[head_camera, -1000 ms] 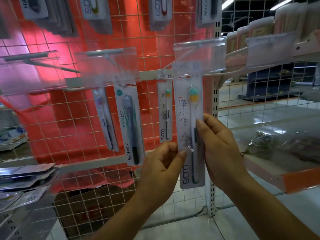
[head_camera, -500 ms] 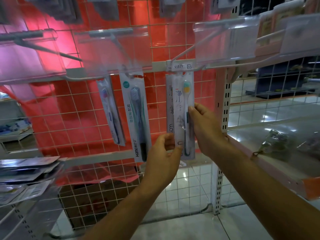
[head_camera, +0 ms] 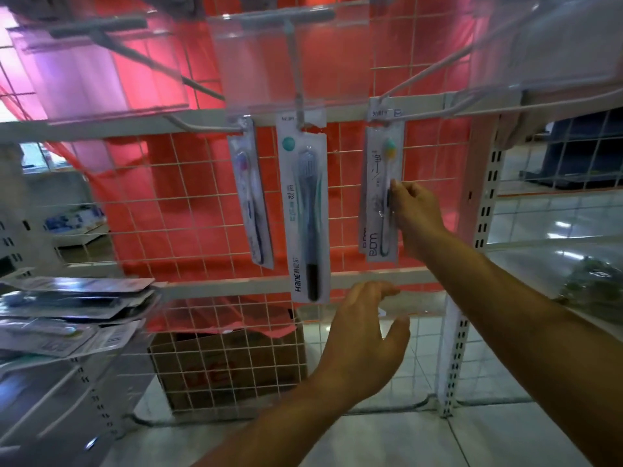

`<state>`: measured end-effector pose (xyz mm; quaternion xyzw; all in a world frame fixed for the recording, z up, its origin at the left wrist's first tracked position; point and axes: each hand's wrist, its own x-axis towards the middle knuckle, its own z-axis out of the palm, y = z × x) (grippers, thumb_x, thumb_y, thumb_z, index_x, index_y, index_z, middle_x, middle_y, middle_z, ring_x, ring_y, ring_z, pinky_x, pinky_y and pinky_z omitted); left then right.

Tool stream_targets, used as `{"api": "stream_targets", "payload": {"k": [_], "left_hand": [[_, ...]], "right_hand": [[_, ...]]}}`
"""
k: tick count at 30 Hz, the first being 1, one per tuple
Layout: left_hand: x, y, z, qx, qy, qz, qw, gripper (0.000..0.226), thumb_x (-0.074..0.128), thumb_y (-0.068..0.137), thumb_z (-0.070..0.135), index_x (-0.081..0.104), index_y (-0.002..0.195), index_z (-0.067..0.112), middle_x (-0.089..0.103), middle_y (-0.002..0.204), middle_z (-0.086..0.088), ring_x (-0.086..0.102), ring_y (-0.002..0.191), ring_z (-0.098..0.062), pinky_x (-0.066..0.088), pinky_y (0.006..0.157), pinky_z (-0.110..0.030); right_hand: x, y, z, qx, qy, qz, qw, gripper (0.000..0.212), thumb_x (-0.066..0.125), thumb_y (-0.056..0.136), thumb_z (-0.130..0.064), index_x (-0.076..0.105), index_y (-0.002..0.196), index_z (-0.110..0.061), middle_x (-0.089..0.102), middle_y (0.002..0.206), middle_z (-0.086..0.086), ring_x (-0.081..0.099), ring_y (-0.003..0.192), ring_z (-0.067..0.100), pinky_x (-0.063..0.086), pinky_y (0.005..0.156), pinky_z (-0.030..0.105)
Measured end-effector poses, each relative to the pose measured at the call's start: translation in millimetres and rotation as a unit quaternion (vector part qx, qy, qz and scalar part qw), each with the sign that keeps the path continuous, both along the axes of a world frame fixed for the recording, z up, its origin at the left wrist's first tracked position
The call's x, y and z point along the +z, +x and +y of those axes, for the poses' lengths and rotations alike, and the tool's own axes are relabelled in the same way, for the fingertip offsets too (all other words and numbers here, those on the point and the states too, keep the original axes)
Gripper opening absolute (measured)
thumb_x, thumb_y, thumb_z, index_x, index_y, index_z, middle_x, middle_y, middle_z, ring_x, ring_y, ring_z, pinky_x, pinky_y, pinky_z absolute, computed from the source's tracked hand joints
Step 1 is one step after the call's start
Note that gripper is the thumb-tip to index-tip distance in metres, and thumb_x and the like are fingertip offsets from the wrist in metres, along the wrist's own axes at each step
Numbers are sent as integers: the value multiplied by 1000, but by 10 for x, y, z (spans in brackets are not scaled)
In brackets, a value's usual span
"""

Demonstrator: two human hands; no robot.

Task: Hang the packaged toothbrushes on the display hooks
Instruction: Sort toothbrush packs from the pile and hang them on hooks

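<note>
White card-backed pack with a yellow-and-green-headed toothbrush hangs from the thin wire display hook, flat against the grid. The right hand sets bent fingertips on its right edge, likely to steady its swing; whether it pinches I cannot tell. The left hand hovers below, fingers loose, holding nothing. More flat toothbrush packs wait stacked on the left shelf.

The right hand holds the right edge of a white toothbrush pack, which hangs from a hook on the wire grid. The left hand hovers below with its fingers spread. A teal-dotted pack and a slim pack hang to the left.
</note>
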<state>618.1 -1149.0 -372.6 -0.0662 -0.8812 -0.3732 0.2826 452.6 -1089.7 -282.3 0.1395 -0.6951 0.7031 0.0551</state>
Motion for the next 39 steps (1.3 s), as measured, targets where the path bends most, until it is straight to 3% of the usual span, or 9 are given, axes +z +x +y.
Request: {"api": "stream_targets", "payload": {"k": [6,12,15,18,21,25,27,29,39], "left_hand": [[-2,94,-78,-2,13,-4,1000,33,60,94,25,54,127,26,54,125,14,47,114,3,40,99,-14],[3,125,-197,7,21,-24,999,26,59,94,23,59,120,21,60,119,9,53,110,-3,44,95,-16],[-1,140,-262,1,15,-28,999,23,59,94,22,61,117,17,62,114,7,56,106,-4,47,91,-17],[-7,168,-326,0,15,-45,999,23,59,94,21,62,116,16,64,112,4,58,104,-7,49,92,-22],[-3,216,-379,10,4,-67,998,21,59,94,21,63,114,15,65,110,1,60,102,-9,51,91,-24],[9,315,-439,45,-25,-103,993,21,58,95,23,64,113,14,67,109,1,61,99,-11,51,91,-26],[-1,359,-479,59,-36,-119,991,20,59,95,23,65,112,14,67,105,2,61,97,-11,52,91,-28],[-16,395,-528,74,-51,-134,987,16,59,94,24,66,107,15,66,99,4,61,93,-11,53,88,-30],[2,699,-998,170,-126,-212,954,14,57,95,34,66,98,23,66,95,6,60,86,-9,50,79,-25]], "right_hand": [[-156,-69,-55,-12,-26,-55,998,44,55,94,-42,62,102,1,69,105,18,67,97,35,54,89,54],[-435,199,41,-54,6,-81,995,32,47,100,-35,53,75,-15,62,90,13,62,93,33,49,93,51],[-605,321,111,-52,48,-76,995,29,44,101,-35,57,84,-16,63,93,12,59,90,26,49,90,46],[-799,449,169,-39,107,-72,991,28,45,100,-32,59,94,-9,60,93,17,59,88,32,49,91,50],[-1002,574,231,-23,141,-66,988,27,48,98,-24,57,90,1,58,88,18,54,81,30,46,76,42],[-1154,793,303,46,206,-71,975,22,49,94,-21,54,79,-5,45,78,10,44,77,25,43,69,45],[-1177,934,281,100,256,-88,957,35,50,96,-22,59,94,12,47,83,11,44,79,25,44,70,42],[-1183,1049,218,140,293,-93,941,40,51,97,-23,56,110,14,47,85,11,44,79,23,38,69,36],[-953,1548,-432,272,354,-18,895,20,52,98,-27,62,91,-11,59,86,4,54,75,11,46,66,22]]}}
